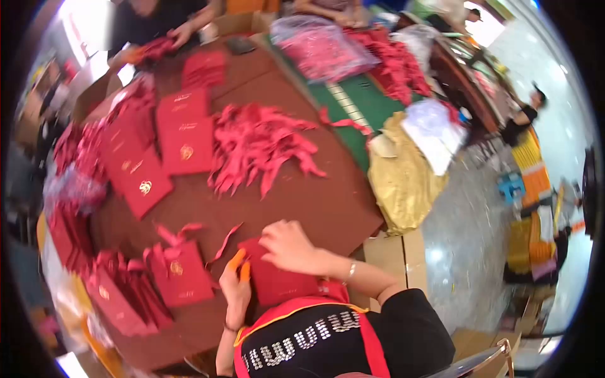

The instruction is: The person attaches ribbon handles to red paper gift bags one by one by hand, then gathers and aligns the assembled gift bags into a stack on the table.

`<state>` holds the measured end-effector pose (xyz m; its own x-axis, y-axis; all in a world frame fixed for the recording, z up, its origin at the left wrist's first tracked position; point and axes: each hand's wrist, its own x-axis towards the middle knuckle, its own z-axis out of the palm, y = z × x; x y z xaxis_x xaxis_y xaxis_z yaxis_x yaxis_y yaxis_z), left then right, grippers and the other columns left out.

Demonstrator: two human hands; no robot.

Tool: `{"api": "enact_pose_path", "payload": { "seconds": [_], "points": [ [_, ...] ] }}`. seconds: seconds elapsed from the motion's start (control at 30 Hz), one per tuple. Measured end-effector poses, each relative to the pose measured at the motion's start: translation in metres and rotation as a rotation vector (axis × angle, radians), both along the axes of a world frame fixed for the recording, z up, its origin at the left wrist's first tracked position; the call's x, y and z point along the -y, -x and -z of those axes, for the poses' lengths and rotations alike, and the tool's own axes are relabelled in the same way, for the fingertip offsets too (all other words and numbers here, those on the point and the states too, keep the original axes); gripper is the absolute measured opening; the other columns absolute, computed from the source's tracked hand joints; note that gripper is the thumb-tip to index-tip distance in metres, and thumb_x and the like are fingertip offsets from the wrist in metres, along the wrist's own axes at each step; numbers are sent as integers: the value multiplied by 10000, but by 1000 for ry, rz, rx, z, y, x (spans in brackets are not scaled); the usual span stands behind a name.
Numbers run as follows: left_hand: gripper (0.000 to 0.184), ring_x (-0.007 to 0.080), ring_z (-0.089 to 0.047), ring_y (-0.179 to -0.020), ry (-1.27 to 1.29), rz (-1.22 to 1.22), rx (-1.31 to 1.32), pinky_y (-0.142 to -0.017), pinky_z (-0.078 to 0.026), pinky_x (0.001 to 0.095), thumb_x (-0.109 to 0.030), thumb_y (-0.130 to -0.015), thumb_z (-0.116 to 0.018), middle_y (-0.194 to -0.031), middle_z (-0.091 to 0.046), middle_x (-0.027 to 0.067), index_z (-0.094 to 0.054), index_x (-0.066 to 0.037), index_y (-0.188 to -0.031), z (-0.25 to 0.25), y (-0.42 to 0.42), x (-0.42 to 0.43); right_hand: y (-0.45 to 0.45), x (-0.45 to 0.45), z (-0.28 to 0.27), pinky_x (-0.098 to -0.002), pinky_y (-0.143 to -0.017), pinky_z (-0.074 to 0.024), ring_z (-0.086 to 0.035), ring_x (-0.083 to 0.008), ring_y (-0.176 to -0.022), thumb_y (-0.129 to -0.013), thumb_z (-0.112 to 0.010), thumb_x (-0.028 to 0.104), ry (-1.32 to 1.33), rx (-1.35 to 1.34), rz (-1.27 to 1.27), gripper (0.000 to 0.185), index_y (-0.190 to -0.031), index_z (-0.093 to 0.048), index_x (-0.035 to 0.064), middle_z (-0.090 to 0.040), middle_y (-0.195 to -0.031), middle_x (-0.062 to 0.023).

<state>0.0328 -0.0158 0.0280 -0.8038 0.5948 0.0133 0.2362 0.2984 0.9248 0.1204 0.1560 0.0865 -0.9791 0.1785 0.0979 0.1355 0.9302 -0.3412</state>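
Observation:
A red bag or folder [280, 282] lies at the table's near edge, close to my body. My left hand [236, 280], with orange covers on some fingertips, is at its left edge, fingers bent; what they grip, if anything, is too small to tell. Over its upper part is my right hand [287, 247], its fingers curled, contents hidden. A thin red ribbon [227, 240] lies just above my left hand. To the left rests a red bag with a gold emblem [183, 277] and a ribbon on top.
Red ribbons [261, 148] are heaped mid-table, beside flat red bags [186, 135]. More red bags [123, 299] stand at the left edge. A gold sack [403, 183] hangs at the right edge. A person [161, 25] handles red pieces across the table [309, 208].

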Motion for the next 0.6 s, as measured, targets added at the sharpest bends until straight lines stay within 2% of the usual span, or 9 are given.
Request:
{"api": "enact_pose_path", "payload": {
  "seconds": [0.03,0.1,0.17,0.2,0.3,0.37,0.43,0.53,0.6],
  "points": [
    [276,233,-632,-917,17,16,-21,-828,-485,318,-56,-843,-607,-1041,-651,143,-616,-27,-1117,-2,1,0,-2,5,8,-425,-817,-372,-463,-274,-1037,-724,-691,310,62,-34,-21,331,-950,-623,77,-514,-1093,-89],
    [282,192,-626,-830,-30,46,-89,-756,-491,292,-45,-839,-609,-961,-666,108,-616,-29,-1120,-5,3,0,-5,13,12,-414,-809,-377,-466,-281,-1006,-735,-692,264,105,-22,-32,333,-992,-603,71,-500,-1069,-101],
    [307,139,-583,-725,48,-4,36,-669,-473,261,-35,-834,-614,-850,-657,65,-606,-39,-1141,-13,5,4,-9,18,6,-383,-825,-396,-473,-281,-1020,-788,-652,262,149,71,-24,366,-1081,-570,59,-499,-1091,-103],
    [368,105,-541,-736,0,-3,72,-689,-448,242,11,-821,-622,-803,-616,18,-575,-47,-1181,-13,4,5,-10,19,4,-383,-825,-396,-473,-281,-1020,-788,-652,262,139,63,-18,366,-1081,-570,59,-499,-1091,-103],
    [377,105,-543,-738,-17,-16,20,-693,-447,236,20,-811,-628,-812,-622,21,-570,-43,-1179,-19,4,10,-13,30,9,-387,-848,-403,-475,-289,-1020,-799,-640,252,160,111,-41,395,-1117,-546,37,-499,-1100,-123],
    [363,115,-570,-755,-31,-16,36,-710,-460,242,27,-806,-628,-838,-642,38,-579,-35,-1161,-20,5,14,-15,36,23,-381,-815,-409,-480,-295,-990,-776,-655,247,128,-93,-53,404,-1099,-548,30,-503,-1075,-130],
    [331,106,-564,-702,9,-14,-29,-632,-458,234,20,-798,-654,-814,-646,50,-611,-25,-1123,-23,7,17,-14,40,21,-393,-849,-400,-477,-301,-1009,-781,-648,243,155,-109,-51,411,-1110,-543,21,-503,-1091,-134],
    [290,134,-600,-761,10,26,-34,-698,-479,257,22,-801,-643,-860,-662,78,-621,-4,-1089,-22,13,23,-13,45,10,-391,-813,-395,-480,-288,-988,-781,-645,242,143,-178,-18,371,-1084,-559,46,-507,-1065,-119],
    [286,135,-609,-796,4,36,-24,-740,-483,263,28,-801,-634,-883,-666,78,-618,-1,-1085,-23,16,24,-13,45,-1,-369,-788,-393,-476,-254,-988,-803,-635,243,67,-104,-9,357,-1112,-568,80,-515,-1028,-79]
  ]
}}
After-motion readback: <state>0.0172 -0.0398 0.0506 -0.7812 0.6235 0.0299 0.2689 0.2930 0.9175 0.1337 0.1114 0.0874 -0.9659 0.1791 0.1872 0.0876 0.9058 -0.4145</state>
